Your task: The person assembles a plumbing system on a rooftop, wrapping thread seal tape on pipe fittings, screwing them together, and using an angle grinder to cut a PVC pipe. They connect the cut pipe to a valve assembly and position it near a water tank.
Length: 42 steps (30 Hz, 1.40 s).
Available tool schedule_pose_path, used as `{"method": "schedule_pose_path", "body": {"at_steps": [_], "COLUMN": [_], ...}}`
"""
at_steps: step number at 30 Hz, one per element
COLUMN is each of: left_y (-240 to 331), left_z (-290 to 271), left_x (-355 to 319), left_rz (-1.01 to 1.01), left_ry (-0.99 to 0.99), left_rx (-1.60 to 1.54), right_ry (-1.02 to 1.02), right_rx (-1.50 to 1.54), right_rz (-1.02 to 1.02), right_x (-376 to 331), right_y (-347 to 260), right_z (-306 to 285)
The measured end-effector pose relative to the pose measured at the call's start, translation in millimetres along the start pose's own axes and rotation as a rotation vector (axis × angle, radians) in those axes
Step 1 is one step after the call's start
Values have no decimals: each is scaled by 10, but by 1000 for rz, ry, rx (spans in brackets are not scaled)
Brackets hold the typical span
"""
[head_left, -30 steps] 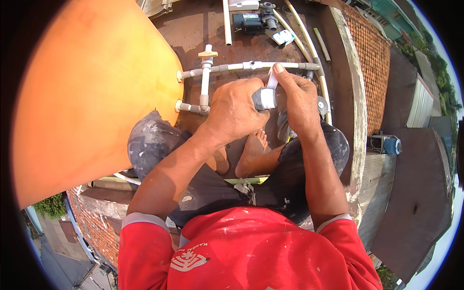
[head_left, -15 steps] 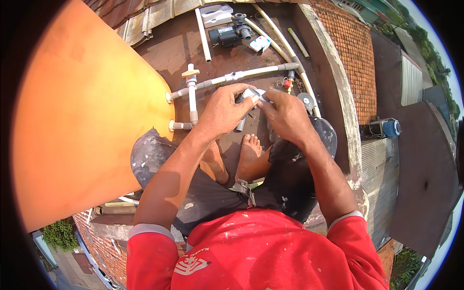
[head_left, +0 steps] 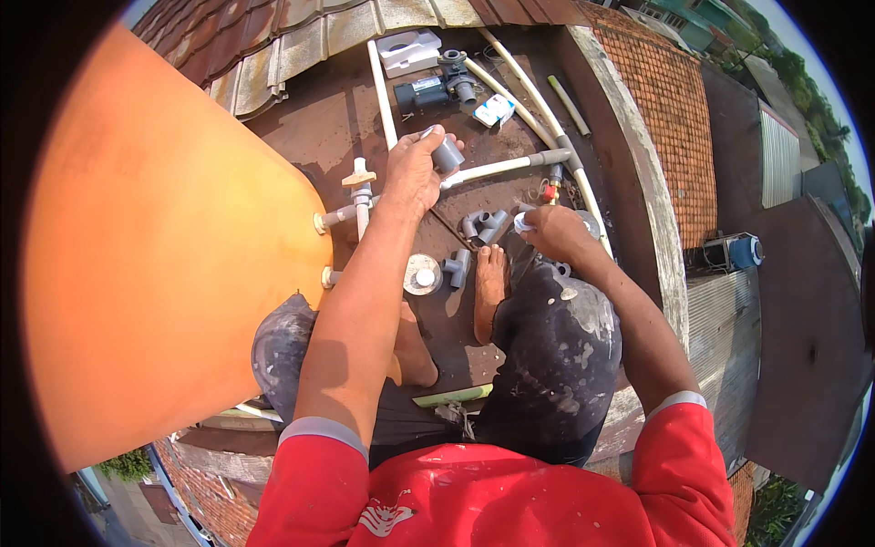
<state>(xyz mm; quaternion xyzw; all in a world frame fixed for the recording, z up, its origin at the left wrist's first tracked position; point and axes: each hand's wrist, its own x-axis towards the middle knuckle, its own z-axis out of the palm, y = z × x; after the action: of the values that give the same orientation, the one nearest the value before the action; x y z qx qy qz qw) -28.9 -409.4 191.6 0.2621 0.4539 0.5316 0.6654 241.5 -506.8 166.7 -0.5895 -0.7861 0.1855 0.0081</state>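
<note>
My left hand (head_left: 416, 175) is closed around a short grey PVC pipe fitting (head_left: 447, 155), held out over the white pipe run. Lower and to the right, my right hand (head_left: 558, 233) pinches a small white roll (head_left: 522, 222), which looks like thread seal tape; the fingers partly cover it. On the floor between my arms lie a grey elbow (head_left: 471, 224) and a grey tee (head_left: 492, 225). Another grey tee (head_left: 458, 268) lies beside my foot, next to a round pale tub (head_left: 422, 274). Near the right hand is a red-handled valve (head_left: 550, 192).
A large orange tank (head_left: 173, 264) fills the left side, with a pipe valve (head_left: 360, 178) standing beside it. A black pump (head_left: 424, 94), a white foam block (head_left: 407, 53) and a small box (head_left: 494, 110) lie at the far end. A low wall (head_left: 629, 137) borders the right.
My hands, together at the white roll before, have come apart. The left has moved forward and now shows the grey fitting; the right has moved right and nearer with the roll.
</note>
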Motion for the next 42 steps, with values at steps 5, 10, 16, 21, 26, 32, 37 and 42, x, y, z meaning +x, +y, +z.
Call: {"method": "schedule_pose_path", "body": {"at_steps": [5, 10, 16, 21, 26, 32, 37, 42], "left_y": [-300, -584, -814, -514, 22, 232, 78, -86], "left_z": [-20, -141, 372, 309, 114, -29, -101, -251], "left_x": [884, 1465, 1950, 2686, 3839, 4910, 4926, 4932], "left_rz": [15, -62, -178, -53, 272, 627, 443, 408], "left_ry": [-295, -319, -208, -195, -357, -396, -409, -364], "left_rx": [-345, -485, -696, -451, 262, 910, 506, 361], "right_ry": [-303, -211, 524, 490, 546, 554, 454, 342], "right_rx": [-221, 222, 589, 806, 376, -76, -228, -277], "right_rz": [58, 253, -37, -27, -97, -466, -577, -539], "right_x": [418, 1012, 2279, 3245, 4400, 5530, 5731, 5672], "right_y": [588, 269, 210, 517, 840, 1019, 1003, 798], "right_z": [1488, 859, -65, -411, -660, -925, -967, -1044]}}
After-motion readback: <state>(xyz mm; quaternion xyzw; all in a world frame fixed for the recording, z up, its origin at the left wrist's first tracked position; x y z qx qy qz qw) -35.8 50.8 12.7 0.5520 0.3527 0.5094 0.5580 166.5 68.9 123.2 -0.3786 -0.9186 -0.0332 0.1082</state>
